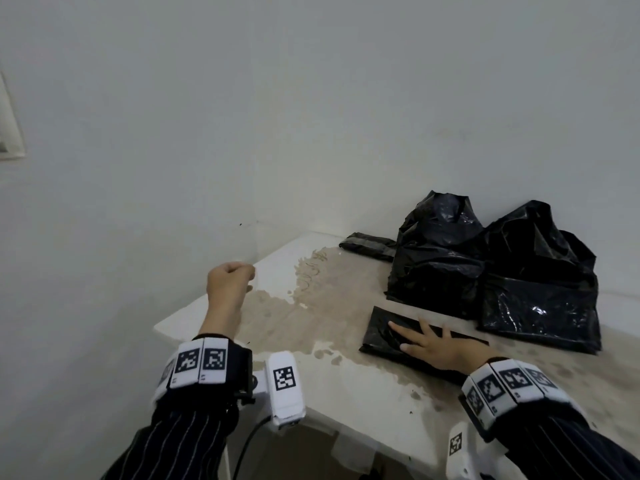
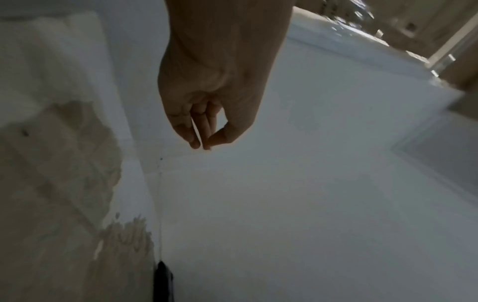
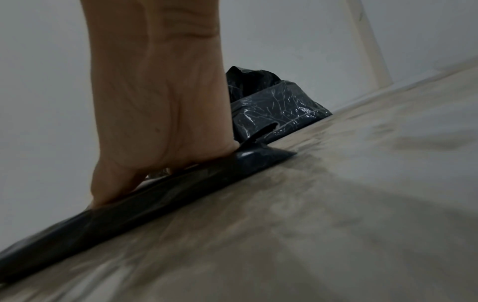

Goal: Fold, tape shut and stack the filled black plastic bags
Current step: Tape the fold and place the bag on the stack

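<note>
A flat folded black bag [image 1: 384, 327] [image 3: 160, 196] lies on the stained white table [image 1: 346, 393]. My right hand [image 1: 426, 344] [image 3: 155, 122] presses flat on it with straight, spread fingers. Two filled, crumpled black bags [image 1: 436, 261] [image 1: 540, 285] stand behind it against the wall; one filled bag [image 3: 274, 114] shows past the hand in the right wrist view. My left hand [image 1: 230, 280] [image 2: 204, 143] hangs in the air over the table's left corner, fingers curled, thumb tip meeting the fingertips. Nothing shows plainly in that pinch.
A small flat black packet [image 1: 369, 245] lies at the back of the table by the wall. A brown stain [image 1: 311, 306] covers much of the tabletop. White walls close off the back and left. The table's near-left edge [image 1: 166, 327] drops off below my left forearm.
</note>
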